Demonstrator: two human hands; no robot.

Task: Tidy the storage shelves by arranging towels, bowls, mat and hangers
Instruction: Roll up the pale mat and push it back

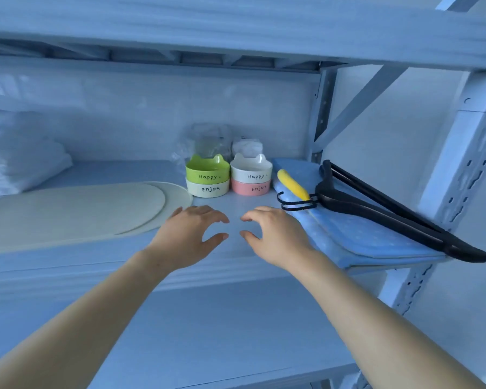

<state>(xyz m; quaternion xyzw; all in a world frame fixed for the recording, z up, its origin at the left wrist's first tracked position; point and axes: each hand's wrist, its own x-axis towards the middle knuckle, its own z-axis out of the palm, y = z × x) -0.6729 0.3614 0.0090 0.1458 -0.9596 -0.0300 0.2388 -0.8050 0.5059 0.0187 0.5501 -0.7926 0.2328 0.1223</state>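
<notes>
Two stacks of cat-eared bowls stand at the back of the shelf [236, 203]: a green bowl [207, 171] on a cream one [208, 188], and a white bowl [250, 169] on a pink one [251, 188]. White towels [17, 161] are piled at the left. A cream oval mat [73, 211] lies flat in front of them. Black hangers [376, 209] and a yellow one [292, 184] lie on a folded blue cloth [357, 234] at the right. My left hand [185, 234] and my right hand [275, 234] hover over the shelf in front of the bowls, fingers loosely spread, holding nothing.
Clear plastic packaging [208, 141] and a small white item [247, 147] sit behind the bowls. A metal upright [460, 169] and a diagonal brace [359, 105] bound the right side. Another shelf [236, 37] runs overhead, and a lower shelf [222, 346] lies under my arms.
</notes>
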